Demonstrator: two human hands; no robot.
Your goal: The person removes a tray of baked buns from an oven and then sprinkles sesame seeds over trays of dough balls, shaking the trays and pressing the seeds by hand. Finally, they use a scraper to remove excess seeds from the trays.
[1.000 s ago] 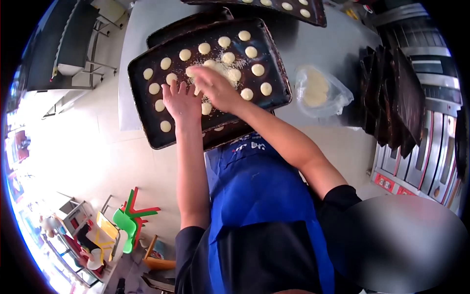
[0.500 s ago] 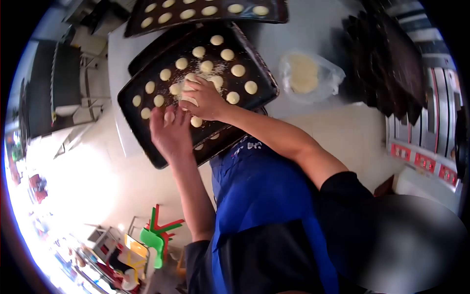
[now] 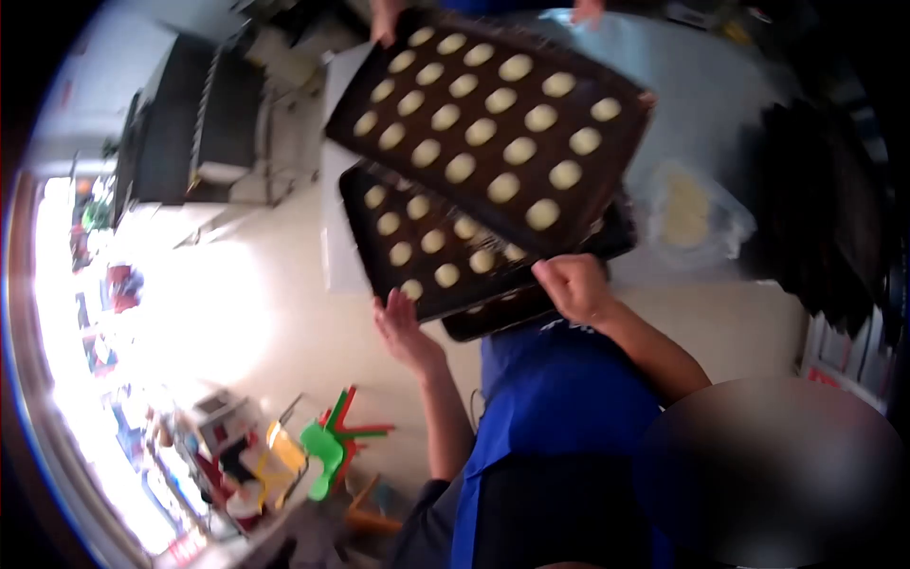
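A dark baking tray (image 3: 489, 157) with rows of pale round dough pieces is raised and tilted over a second baking tray (image 3: 410, 229), which also bears dough rounds. My right hand (image 3: 575, 289) is closed at the near corner of the upper tray, thumb on the rim. Beside the second tray's lower left corner is my left hand (image 3: 405, 332), fingers stretched up and apart, touching or very near its edge. Part of another tray (image 3: 474, 324) shows underneath. A co-worker's hand (image 3: 384, 21) holds the upper tray's far left corner.
A clear plastic bag (image 3: 684, 213) with pale contents lies on the metal table (image 3: 664, 85). Dark stacked items (image 3: 820, 209) stand at the right. Another hand (image 3: 588, 11) is at the far side. A green chair (image 3: 324, 455) stands on the floor lower left.
The upper tray has come nearer and now covers much of the second tray. My hands have left the dough rounds for the trays' near edges. The view has shifted.
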